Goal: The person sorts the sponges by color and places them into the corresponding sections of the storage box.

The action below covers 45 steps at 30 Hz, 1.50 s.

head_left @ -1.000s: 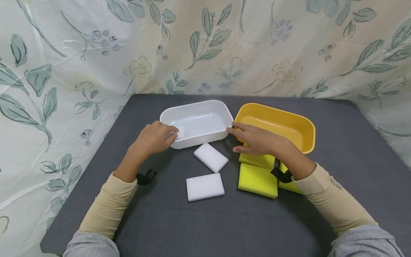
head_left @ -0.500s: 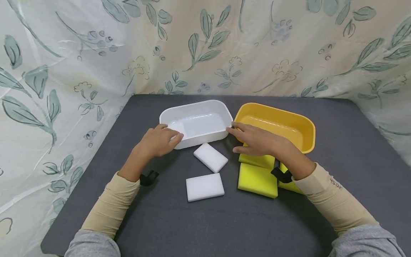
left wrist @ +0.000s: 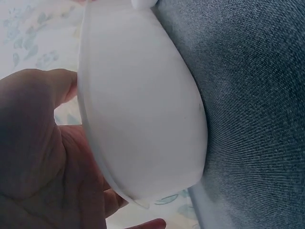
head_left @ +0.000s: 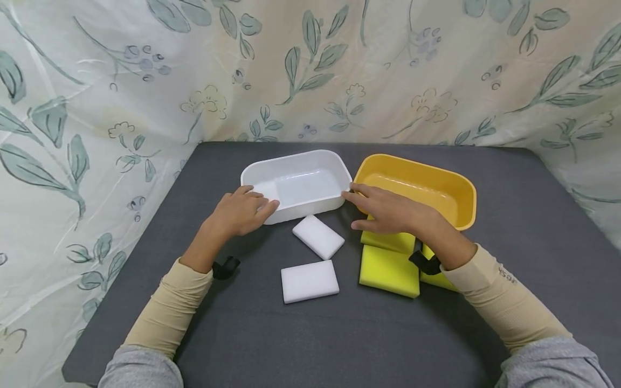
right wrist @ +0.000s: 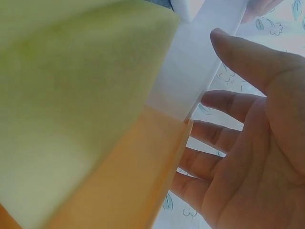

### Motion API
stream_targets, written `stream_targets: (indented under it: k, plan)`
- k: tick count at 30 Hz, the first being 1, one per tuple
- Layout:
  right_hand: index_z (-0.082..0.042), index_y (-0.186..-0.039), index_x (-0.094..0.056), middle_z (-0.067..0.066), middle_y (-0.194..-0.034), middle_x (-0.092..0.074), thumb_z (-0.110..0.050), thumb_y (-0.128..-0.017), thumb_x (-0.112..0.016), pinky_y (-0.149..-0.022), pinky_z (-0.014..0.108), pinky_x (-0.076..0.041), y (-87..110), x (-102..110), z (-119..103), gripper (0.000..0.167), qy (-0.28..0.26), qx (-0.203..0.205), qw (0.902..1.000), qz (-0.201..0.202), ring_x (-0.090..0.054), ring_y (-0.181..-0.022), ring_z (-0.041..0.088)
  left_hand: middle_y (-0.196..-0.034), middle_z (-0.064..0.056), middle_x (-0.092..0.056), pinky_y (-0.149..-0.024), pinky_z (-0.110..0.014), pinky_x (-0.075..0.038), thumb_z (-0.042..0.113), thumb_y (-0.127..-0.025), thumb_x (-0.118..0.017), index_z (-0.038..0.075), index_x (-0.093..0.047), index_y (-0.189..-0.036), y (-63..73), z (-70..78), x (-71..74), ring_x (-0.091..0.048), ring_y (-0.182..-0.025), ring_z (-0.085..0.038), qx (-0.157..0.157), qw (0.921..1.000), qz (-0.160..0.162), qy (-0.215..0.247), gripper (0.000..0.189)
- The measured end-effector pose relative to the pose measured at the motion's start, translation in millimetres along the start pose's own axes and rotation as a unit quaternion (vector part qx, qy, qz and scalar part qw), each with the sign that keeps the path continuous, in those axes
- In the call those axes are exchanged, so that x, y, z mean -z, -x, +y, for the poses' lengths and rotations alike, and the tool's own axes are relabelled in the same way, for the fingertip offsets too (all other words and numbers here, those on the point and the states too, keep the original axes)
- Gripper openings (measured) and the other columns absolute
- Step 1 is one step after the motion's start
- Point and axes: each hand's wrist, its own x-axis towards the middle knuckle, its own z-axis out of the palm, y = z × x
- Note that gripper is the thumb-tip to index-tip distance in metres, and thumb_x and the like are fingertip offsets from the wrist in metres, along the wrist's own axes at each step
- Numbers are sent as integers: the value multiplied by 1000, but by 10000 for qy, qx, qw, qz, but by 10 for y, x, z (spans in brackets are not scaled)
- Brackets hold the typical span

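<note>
My left hand (head_left: 242,211) rests at the near left corner of a white plastic tub (head_left: 310,208), fingers reaching over its rim. In the left wrist view, the thumb (left wrist: 62,86) lies by the rim of the tub's outer wall. Inside the tub's left end lies a white sponge block (head_left: 269,189), partly hidden by the fingers. My right hand (head_left: 388,209) has its fingers extended at the rims where the white tub meets a yellow tub (head_left: 467,202). In the right wrist view, those fingertips (right wrist: 209,98) touch or nearly touch the rims, and the palm holds nothing.
Two white sponge blocks (head_left: 318,237) lie on the dark table (head_left: 339,345) before the white tub. Yellow sponge blocks (head_left: 390,271) lie before the yellow tub, partly under the right arm. A floral curtain (head_left: 310,70) hangs behind and to the left.
The left hand has let go of the white sponge block inside the white tub, and its fingers have spread and shifted slightly right along the rim. The right hand has stayed put.
</note>
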Motion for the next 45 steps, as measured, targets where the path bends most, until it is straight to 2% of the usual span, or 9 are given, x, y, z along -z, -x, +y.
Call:
stream_targets:
  k: [6, 10, 12, 15, 19, 22, 30, 39, 45]
  plan:
    - [-2, -155, -35, 26, -159, -26, -30, -96, -70, -111, 55, -33, -3, -23, -1, 74, -4, 117, 9999, 29, -33, -142, 43, -144, -16, -52, -105, -60, -33, 52, -104, -44, 6, -58, -140, 196, 192, 108, -35, -140, -39, -288, 9937, 683, -844, 60]
    - [-2, -155, -34, 27, -158, -26, -30, -97, -69, -111, 55, -33, -6, -12, 6, 73, 13, 121, 9999, 42, -34, -141, 43, -130, -15, -62, -97, -55, -44, 39, -99, -64, 6, -65, -131, 384, 411, 211, -53, -124, -36, -1585, 9756, 1366, -660, 46]
    - [-2, -155, -34, 27, -158, -26, -30, -97, -69, -111, 55, -33, -10, -1, 10, 73, 23, 129, 9999, 44, -34, -141, 44, -129, -12, -62, -97, -50, -47, 35, -97, -68, 7, -64, -132, 474, 523, 237, -57, -120, -31, -2314, 9658, 1121, -330, 45]
    - [-2, -155, -34, 27, -158, -26, -30, -97, -69, -110, 55, -35, -19, 3, 13, 73, 20, 154, 9999, 44, -36, -140, 44, -141, -10, -55, -103, -46, -44, 37, -96, -69, 12, -57, -142, 611, 689, 226, -53, -127, -26, -2888, 9572, -88, 173, 54]
    - [-2, -155, -34, 27, -159, -25, -30, -97, -69, -110, 55, -35, -23, -4, 13, 73, -46, 136, 9999, 41, -35, -140, 43, -160, -6, -34, -109, -44, -38, 35, -92, -75, 26, -43, -154, 748, 873, 113, -40, -140, -24, -2892, 9448, -1518, 257, 70]
    - [-2, -155, -34, 26, -159, -25, -31, -97, -69, -110, 55, -34, -23, -5, 7, 73, -88, 77, 9999, 35, -34, -141, 43, -163, -3, -27, -108, -42, -39, 26, -86, -82, 32, -40, -155, 776, 946, -7, -40, -140, -23, -2958, 9373, -1841, -28, 81]
    - [-2, -155, -34, 26, -159, -26, -30, -96, -70, -110, 55, -35, -22, -12, -20, 74, -65, 52, 10000, 6, -35, -141, 43, -161, -3, -32, -84, -35, -51, 21, -73, -92, 38, -44, -152, 785, 1014, -182, -57, -105, -24, -3055, 9353, -1382, -1127, 94]
    - [-4, -155, -34, 25, -160, -25, -31, -97, -69, -111, 55, -34, -30, 1, -16, 73, -83, -76, 9999, -38, -34, -142, 42, -159, -6, -35, -96, -35, -49, 14, -67, -95, 24, -42, -153, 798, 1069, -254, -59, -120, -20, -3060, 9377, -1513, -653, 101]
    - [-4, -156, -33, 24, -160, -24, -31, -97, -69, -111, 55, -34, -28, -3, -14, 74, -82, -89, 9999, -67, -34, -142, 41, -148, -6, -42, -87, -30, -52, 19, -68, -95, 20, -43, -151, 799, 1076, -279, -62, -103, -15, -3136, 9373, -1421, -549, 97]
